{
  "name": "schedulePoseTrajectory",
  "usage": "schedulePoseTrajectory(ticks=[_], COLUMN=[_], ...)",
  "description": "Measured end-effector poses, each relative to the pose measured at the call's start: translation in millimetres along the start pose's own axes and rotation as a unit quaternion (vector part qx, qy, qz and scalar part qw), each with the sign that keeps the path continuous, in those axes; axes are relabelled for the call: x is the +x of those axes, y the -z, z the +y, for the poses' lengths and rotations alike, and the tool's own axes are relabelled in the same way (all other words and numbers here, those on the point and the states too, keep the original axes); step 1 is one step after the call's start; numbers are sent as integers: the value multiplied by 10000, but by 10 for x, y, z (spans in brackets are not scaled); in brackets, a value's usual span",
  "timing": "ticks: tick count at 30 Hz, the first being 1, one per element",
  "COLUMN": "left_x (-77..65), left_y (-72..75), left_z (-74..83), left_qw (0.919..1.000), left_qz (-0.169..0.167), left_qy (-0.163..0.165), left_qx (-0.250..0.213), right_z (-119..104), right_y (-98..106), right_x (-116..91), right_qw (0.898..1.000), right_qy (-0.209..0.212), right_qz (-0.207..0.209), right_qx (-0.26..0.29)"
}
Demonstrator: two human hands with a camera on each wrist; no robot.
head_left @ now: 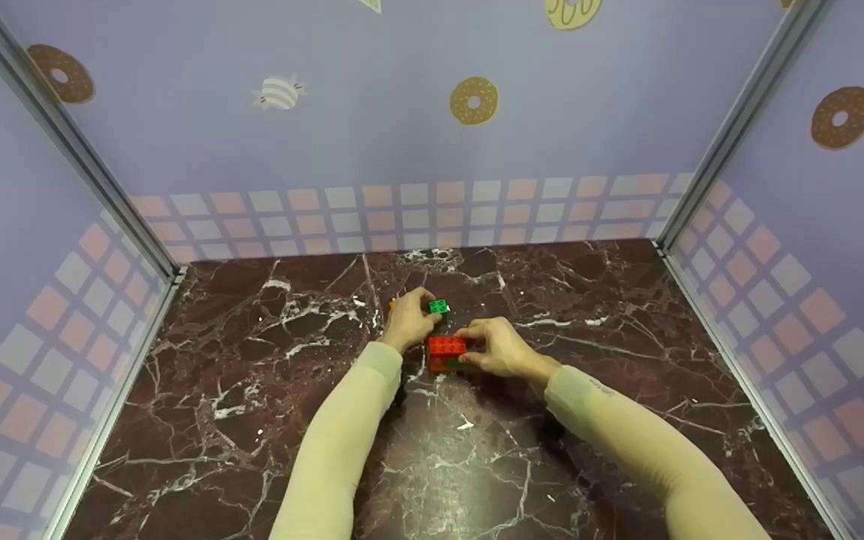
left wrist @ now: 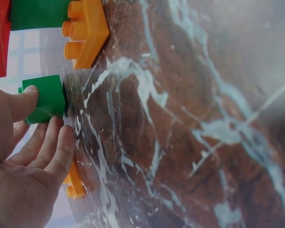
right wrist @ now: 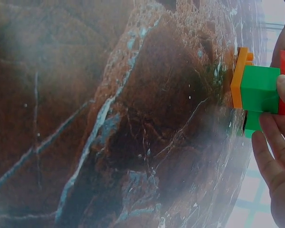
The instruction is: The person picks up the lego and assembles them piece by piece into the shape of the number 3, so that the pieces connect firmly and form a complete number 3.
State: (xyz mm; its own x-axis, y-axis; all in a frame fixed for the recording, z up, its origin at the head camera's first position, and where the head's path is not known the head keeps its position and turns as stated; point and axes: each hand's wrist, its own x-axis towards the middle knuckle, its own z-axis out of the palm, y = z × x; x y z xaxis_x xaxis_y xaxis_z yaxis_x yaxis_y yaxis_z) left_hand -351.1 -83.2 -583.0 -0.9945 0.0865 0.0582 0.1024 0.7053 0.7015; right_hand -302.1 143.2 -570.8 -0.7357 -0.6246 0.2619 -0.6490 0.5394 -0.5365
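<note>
My left hand (head_left: 408, 321) pinches a small green building block (head_left: 438, 307) between thumb and fingers. In the left wrist view this green block (left wrist: 46, 99) stands close on the tabletop. Nearer me, my right hand (head_left: 505, 349) grips a small stack from its right side. A red studded brick (head_left: 445, 343) tops the stack, a green block (right wrist: 260, 88) sits below it, and an orange plate (right wrist: 238, 80) forms the bottom layer. Studs on the orange plate (left wrist: 80, 33) show uncovered in the left wrist view. My right fingers (right wrist: 270, 137) reach along the stack's side.
Another orange piece (left wrist: 75, 183) lies beyond my left hand, mostly hidden by it. The dark red marble-patterned tabletop (head_left: 252, 450) spreads around both hands. Patterned panels (head_left: 402, 150) wall in the back, left and right.
</note>
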Motion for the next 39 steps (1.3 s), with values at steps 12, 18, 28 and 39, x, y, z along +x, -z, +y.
schedulePoseTrajectory(ticks=[12,18,28,39], left_x=[-57,-63,-135,-246], left_y=[124,181,247,313], left_z=[11,63,108,111], left_qw=[9998,9995,9982,9957], left_qz=[56,47,173,186], left_qy=[-134,-274,-551,-825], left_qx=[-113,-123,-143,-368], right_z=[-35,-49,-78,-111], right_y=[-16,-22,-24,-35], right_x=[-15,-19,-27,-40], right_qw=[9999,9997,9993,9992], right_qy=[-66,-61,-65,-99], right_qz=[47,7,85,182], right_qx=[-132,-252,-353,-343])
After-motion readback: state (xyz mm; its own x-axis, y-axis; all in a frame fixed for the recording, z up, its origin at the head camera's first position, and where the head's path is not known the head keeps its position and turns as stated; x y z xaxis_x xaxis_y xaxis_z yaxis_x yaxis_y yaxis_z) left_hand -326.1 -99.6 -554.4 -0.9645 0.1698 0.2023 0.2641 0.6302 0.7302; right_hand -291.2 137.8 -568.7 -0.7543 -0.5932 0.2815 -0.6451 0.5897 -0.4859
